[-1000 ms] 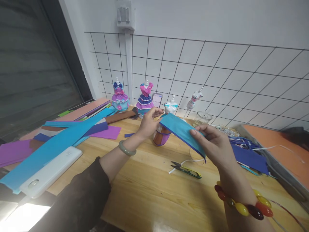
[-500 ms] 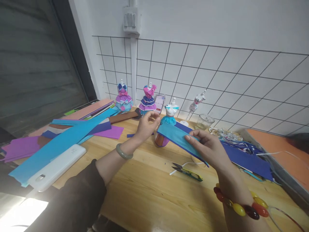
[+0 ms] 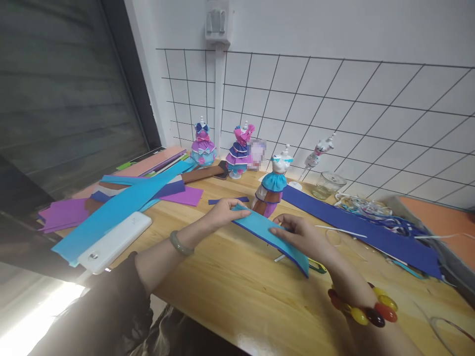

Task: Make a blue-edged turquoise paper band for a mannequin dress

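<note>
A light-blue strip with a dark-blue edge (image 3: pixel 265 230) stretches between my two hands above the table. My left hand (image 3: pixel 222 216) pinches its far left end, thumb on top. Farther along, my right hand (image 3: pixel 299 235) grips the strip with its thumb on the blue face. Just behind it stands a small dress form (image 3: pixel 280 181) in a blue, white, brown and purple tiered skirt. Yellow-handled thread snips (image 3: pixel 317 266) lie under the strip, mostly hidden by it and my right hand.
Two dressed forms, one with bows (image 3: pixel 202 146) and one with ruffles (image 3: pixel 240 151), stand at the back. A bare-stemmed form (image 3: pixel 319 150) leans near a glass bowl (image 3: pixel 329 185). Coloured sheets (image 3: pixel 129 202) and a white power bank (image 3: pixel 117 241) lie left; a dark-blue strip (image 3: pixel 356 225) and tangled ribbons (image 3: pixel 367 205) lie right.
My left hand has come down and taken hold of the strip's left end. The strip and my right hand have moved lower, uncovering the dress form's skirt. The view has shifted slightly.
</note>
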Action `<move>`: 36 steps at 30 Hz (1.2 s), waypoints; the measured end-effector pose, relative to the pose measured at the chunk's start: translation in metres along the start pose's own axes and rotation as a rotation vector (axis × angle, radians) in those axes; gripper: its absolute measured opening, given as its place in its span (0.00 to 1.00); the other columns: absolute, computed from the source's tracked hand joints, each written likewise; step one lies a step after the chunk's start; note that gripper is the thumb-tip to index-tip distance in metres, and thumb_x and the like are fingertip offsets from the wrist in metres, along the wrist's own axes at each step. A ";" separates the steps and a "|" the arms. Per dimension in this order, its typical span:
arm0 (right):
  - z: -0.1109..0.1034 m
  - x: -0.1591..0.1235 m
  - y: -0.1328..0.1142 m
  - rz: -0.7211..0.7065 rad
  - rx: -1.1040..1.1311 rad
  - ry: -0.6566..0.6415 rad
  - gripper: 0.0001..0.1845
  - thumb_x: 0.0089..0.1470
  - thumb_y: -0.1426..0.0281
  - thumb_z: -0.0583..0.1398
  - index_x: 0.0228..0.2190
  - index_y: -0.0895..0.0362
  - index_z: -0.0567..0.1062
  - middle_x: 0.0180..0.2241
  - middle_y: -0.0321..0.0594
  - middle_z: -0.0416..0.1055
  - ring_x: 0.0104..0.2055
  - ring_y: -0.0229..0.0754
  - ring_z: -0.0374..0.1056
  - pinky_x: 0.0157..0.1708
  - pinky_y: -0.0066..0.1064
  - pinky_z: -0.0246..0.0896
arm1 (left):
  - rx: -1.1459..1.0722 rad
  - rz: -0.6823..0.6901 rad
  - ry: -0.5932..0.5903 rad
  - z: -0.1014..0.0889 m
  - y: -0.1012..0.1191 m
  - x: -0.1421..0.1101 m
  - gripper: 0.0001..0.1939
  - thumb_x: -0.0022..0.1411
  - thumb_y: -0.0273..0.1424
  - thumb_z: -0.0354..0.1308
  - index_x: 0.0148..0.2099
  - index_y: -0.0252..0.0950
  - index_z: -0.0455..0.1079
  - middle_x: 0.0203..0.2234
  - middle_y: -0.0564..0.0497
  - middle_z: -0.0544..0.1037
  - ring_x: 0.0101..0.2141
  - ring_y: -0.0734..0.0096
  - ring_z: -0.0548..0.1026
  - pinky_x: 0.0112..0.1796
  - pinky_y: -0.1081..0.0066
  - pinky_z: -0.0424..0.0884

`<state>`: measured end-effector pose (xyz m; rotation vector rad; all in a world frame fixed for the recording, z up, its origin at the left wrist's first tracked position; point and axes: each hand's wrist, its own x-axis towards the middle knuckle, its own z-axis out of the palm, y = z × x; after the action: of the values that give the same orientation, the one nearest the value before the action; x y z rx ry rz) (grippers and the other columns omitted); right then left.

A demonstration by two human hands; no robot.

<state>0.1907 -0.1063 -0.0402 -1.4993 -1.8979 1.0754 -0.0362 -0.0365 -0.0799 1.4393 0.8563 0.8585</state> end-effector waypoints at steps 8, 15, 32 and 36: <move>0.015 -0.038 0.034 0.210 0.136 -0.210 0.18 0.48 0.54 0.61 0.31 0.57 0.70 0.23 0.32 0.66 0.24 0.34 0.60 0.24 0.27 0.55 | -0.155 -0.052 0.136 -0.015 -0.029 0.002 0.23 0.40 0.37 0.71 0.37 0.33 0.69 0.30 0.51 0.77 0.31 0.73 0.75 0.37 0.70 0.70; 0.077 -0.062 0.024 0.210 0.230 -0.277 0.16 0.50 0.57 0.60 0.26 0.56 0.68 0.22 0.31 0.65 0.24 0.34 0.61 0.25 0.25 0.56 | -0.398 -0.115 0.141 -0.005 -0.025 -0.003 0.26 0.40 0.33 0.72 0.42 0.35 0.67 0.30 0.52 0.77 0.31 0.74 0.75 0.35 0.71 0.71; 0.028 -0.077 0.078 -0.235 -0.961 0.338 0.16 0.56 0.71 0.50 0.40 0.58 0.74 0.38 0.49 0.76 0.40 0.49 0.72 0.37 0.39 0.68 | -0.423 -0.243 0.046 0.012 -0.029 -0.015 0.17 0.44 0.37 0.68 0.34 0.33 0.70 0.26 0.52 0.75 0.26 0.75 0.72 0.27 0.74 0.68; 0.030 -0.077 0.086 -0.266 -1.047 0.305 0.16 0.57 0.73 0.48 0.39 0.59 0.74 0.36 0.49 0.76 0.37 0.49 0.72 0.34 0.38 0.68 | -0.444 -0.271 0.043 0.013 -0.032 -0.013 0.18 0.43 0.37 0.69 0.33 0.31 0.70 0.26 0.51 0.75 0.26 0.74 0.73 0.29 0.73 0.68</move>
<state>0.2380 -0.1806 -0.1207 -1.6578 -2.4395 -0.3634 -0.0312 -0.0532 -0.1126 0.8988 0.8097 0.8121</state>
